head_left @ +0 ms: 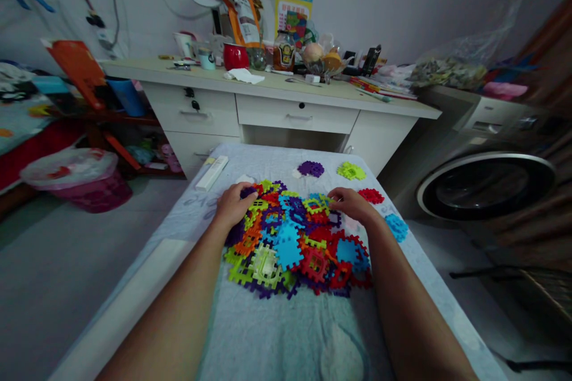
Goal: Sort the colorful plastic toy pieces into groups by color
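Observation:
A heap of plastic interlocking building pieces (pixel 288 244) in purple, blue, red, orange and yellow-green covers the middle of the cloth-covered table (pixel 290 339). At the heap's left edge my left hand (pixel 235 205) is closed around a purple interlocking piece (pixel 247 191), partly hidden by the fingers. Across the heap, my right hand (pixel 352 203) has its fingertips closed at the edge of a yellow-green interlocking piece (pixel 315 206). Beyond and beside that hand lie separate groups by colour: purple pieces (pixel 311 168), yellow-green pieces (pixel 351 170), red pieces (pixel 370 196) and blue pieces (pixel 396 227).
A white oblong box (pixel 211 173) lies at the table's far left. Behind the table stands a white desk (pixel 295 112) crowded with a jar (pixel 284 50), a red cup (pixel 235 56) and papers. A washing machine (pixel 482 155) stands right, a pink bin (pixel 80 181) left.

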Demonstrator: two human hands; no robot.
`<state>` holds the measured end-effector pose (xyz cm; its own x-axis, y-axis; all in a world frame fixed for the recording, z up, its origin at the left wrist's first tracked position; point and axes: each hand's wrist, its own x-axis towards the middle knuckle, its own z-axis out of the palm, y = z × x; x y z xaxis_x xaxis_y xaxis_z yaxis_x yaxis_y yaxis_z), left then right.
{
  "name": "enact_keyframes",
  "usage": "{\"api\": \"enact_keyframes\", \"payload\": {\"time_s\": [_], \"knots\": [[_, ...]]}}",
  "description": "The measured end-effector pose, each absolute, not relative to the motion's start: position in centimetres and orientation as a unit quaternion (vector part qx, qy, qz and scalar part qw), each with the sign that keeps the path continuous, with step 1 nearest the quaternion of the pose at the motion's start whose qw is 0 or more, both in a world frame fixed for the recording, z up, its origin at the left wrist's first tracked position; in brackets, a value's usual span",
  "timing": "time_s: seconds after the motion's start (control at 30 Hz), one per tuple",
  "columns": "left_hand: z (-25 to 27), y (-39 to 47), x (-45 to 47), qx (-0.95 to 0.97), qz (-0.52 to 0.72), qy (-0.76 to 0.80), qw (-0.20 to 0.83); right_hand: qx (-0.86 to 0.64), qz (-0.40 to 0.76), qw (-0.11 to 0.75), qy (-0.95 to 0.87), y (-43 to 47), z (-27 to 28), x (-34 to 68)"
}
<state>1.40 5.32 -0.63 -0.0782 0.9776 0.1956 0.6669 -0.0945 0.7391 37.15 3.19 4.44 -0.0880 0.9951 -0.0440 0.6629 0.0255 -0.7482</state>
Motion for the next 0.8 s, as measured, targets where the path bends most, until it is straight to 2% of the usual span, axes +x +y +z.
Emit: {"api": "enact_keyframes", "payload": {"time_s": [0.2,0.37,0.57,0.8], "knots": [[-0.8,5.4,1.3,0.644,0.365,0.637,0.215,-0.602,0.400,0.352,-0.595,3.3,4.2,37.4],[-0.6,5.4,1.3,0.643,0.362,0.639,0.218,-0.591,0.421,0.392,-0.566,3.3,4.0,37.5],[-0.4,5.3,1.4,0.640,0.361,0.643,0.215,-0.610,0.411,0.459,-0.498,4.1,3.6,37.6],[-0.5,5.4,1.5,0.640,0.359,0.646,0.211,-0.684,0.339,0.526,-0.375,9.3,3.7,39.0]]}}
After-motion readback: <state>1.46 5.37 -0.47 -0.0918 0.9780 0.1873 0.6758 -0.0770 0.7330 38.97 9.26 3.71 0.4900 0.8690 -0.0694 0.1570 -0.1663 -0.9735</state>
